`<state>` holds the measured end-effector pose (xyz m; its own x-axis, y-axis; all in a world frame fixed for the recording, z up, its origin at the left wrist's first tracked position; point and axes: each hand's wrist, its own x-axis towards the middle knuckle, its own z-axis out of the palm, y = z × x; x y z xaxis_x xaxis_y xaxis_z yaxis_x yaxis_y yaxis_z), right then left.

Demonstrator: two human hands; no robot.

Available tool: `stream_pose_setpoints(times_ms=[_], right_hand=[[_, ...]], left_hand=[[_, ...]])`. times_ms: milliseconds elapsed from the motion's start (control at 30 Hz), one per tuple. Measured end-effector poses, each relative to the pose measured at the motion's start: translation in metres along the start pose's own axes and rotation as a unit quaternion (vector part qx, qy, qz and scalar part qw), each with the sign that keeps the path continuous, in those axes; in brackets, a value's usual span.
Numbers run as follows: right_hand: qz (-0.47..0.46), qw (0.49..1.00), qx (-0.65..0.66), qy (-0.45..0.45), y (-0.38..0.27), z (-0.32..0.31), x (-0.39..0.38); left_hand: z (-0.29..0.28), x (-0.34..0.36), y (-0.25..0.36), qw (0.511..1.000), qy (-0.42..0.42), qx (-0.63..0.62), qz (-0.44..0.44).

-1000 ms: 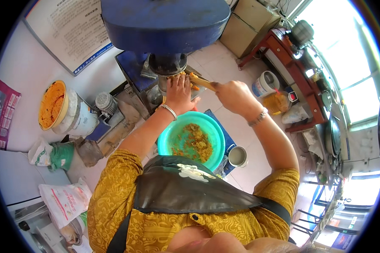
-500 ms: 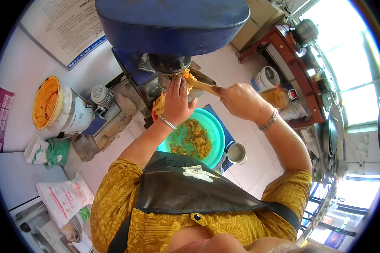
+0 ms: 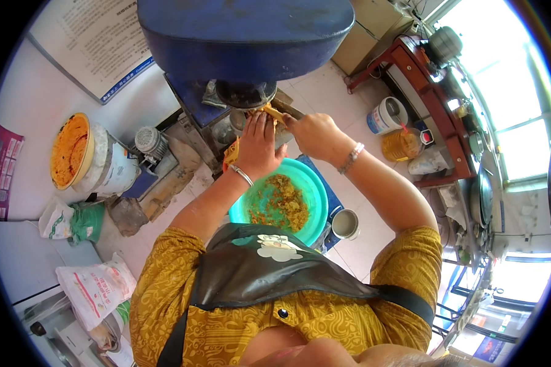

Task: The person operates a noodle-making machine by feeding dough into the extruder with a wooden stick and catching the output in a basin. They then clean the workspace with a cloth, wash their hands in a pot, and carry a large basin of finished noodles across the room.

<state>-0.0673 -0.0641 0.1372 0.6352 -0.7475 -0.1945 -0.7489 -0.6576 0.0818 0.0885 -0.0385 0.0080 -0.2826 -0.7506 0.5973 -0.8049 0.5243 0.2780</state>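
In front of me stands a machine with a big blue top housing (image 3: 245, 37) and a dark round part (image 3: 246, 95) under it. My left hand (image 3: 260, 150) lies flat just below that part, fingers stretched out, close to some orange mash; what is under the palm is hidden. A wooden stick (image 3: 274, 113) is gripped in my right hand (image 3: 317, 139), its far end among the mash beneath the dark part. Orange material (image 3: 231, 151) shows beside my left wrist. Below my hands sits a green basin (image 3: 319, 189) with yellow-orange crumbly mash (image 3: 286, 205) inside.
A yellow bowl of orange paste (image 3: 70, 150) rests on a white bucket (image 3: 121, 168) at the left, near a motor (image 3: 150, 142). Sacks (image 3: 98, 287) lie lower left. On the right are a small grey pot (image 3: 345, 224), a white bucket (image 3: 387, 116) and a red-brown table (image 3: 431, 92).
My right hand has moved left and inward, pushing the stick further under the dark part. Less orange mash shows around the stick's end. My left hand has barely moved.
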Motion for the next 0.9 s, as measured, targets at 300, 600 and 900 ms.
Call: stream_pose_setpoints(times_ms=[300, 600, 900], right_hand=[[0.069, 0.996, 0.057, -0.011, 0.007, -0.041, -0.042], [0.083, 0.992, 0.090, 0.010, 0.006, 0.012, -0.013], [0.064, 0.998, 0.015, 0.021, 0.010, -0.025, -0.018]], left_hand=[[0.001, 0.001, -0.004, 0.998, -0.039, 0.042, 0.004], [0.000, -0.003, 0.001, 0.999, -0.035, 0.032, 0.010], [-0.017, 0.009, -0.005, 0.999, -0.015, 0.000, 0.044]])
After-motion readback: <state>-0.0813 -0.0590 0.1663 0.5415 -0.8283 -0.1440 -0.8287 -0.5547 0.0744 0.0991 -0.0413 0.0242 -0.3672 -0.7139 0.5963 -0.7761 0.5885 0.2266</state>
